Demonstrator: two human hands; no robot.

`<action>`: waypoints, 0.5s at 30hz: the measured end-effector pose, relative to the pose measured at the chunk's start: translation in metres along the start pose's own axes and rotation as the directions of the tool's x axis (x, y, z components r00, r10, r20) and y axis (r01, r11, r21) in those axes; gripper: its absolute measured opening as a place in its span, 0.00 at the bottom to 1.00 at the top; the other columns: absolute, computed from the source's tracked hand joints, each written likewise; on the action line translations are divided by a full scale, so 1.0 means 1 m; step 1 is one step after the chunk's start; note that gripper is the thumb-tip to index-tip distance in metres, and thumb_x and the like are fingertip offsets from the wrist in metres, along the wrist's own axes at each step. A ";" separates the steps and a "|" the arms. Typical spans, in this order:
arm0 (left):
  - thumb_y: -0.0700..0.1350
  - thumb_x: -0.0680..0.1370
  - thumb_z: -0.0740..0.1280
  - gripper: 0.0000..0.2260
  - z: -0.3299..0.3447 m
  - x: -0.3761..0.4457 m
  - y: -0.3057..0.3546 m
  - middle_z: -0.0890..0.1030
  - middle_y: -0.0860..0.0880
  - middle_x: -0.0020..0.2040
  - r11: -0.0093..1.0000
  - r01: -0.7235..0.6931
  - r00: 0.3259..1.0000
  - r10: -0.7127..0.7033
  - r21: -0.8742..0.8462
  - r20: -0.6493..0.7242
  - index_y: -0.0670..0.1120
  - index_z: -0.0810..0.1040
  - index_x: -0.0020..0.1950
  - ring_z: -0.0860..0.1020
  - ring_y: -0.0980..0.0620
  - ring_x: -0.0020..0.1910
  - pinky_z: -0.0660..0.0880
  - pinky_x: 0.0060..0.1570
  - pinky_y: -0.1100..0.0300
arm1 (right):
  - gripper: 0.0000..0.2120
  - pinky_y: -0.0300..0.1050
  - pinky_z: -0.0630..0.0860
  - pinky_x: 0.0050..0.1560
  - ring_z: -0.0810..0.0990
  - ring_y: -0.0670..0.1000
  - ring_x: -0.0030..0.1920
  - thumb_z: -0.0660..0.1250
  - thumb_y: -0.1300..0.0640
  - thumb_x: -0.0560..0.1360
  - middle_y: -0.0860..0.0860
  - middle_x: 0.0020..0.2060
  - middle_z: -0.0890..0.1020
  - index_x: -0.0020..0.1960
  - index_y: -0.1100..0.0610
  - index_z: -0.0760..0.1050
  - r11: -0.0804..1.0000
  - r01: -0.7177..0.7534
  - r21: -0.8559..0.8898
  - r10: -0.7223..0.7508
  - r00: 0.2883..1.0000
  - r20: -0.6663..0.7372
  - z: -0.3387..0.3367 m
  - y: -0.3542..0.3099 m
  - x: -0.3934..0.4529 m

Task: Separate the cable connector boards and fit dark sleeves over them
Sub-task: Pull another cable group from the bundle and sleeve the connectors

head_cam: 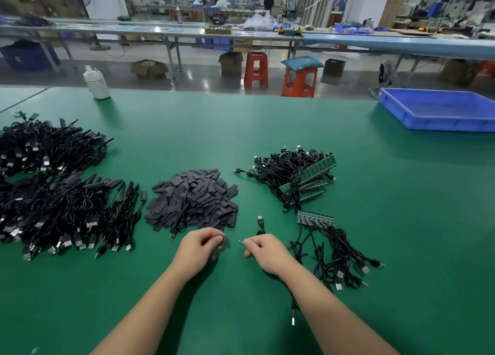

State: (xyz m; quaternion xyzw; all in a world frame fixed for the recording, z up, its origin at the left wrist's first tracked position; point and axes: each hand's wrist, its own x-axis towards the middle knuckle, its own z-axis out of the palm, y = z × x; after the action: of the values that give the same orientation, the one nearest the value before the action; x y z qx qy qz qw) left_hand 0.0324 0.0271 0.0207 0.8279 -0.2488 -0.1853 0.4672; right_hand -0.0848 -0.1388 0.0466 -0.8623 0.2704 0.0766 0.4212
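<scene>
Head view has my 2 hands low and central over the green mat (267,129), close together, which suits a threading move. My left hand (199,250) has its fingers curled round a dark sleeve (224,241), pinched so its end faces right. My right hand (266,251) pinches a separated connector board (240,241), only a thin sliver of which shows, pointed at the sleeve but still apart from it; its cable (292,298) trails back under my wrist.

Supplies sit in reach by role, I judge. The loose sleeve pile (192,199) lies just beyond the left hand. A strip of joined boards (315,218) with cables fanned out lies just right of the right hand (next to be snapped apart, I would guess), and a larger bundle of unseparated boards (308,178) waits behind it. Sleeved cables (61,207) are heaped far left, clear of the raw stock. A blue tray (439,111) stands at the far right.

Next the board tip must meet the sleeve mouth squarely, since a flattened sleeve may snag.
</scene>
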 end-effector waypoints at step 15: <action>0.52 0.80 0.63 0.09 -0.002 -0.009 -0.010 0.77 0.54 0.53 0.635 -0.319 0.947 0.245 0.704 0.209 0.56 0.78 0.59 0.72 0.52 0.56 0.70 0.45 0.57 | 0.09 0.41 0.81 0.41 0.81 0.47 0.36 0.68 0.66 0.76 0.55 0.42 0.84 0.54 0.57 0.80 0.796 -0.085 0.600 0.040 0.995 0.088 0.021 0.008 -0.002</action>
State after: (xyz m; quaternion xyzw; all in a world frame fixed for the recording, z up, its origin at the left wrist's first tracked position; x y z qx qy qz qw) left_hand 0.0288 0.0382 0.0140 0.8858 -0.4496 -0.0342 0.1097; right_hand -0.0883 -0.1263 0.0288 -0.6710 0.2939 0.0310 0.6800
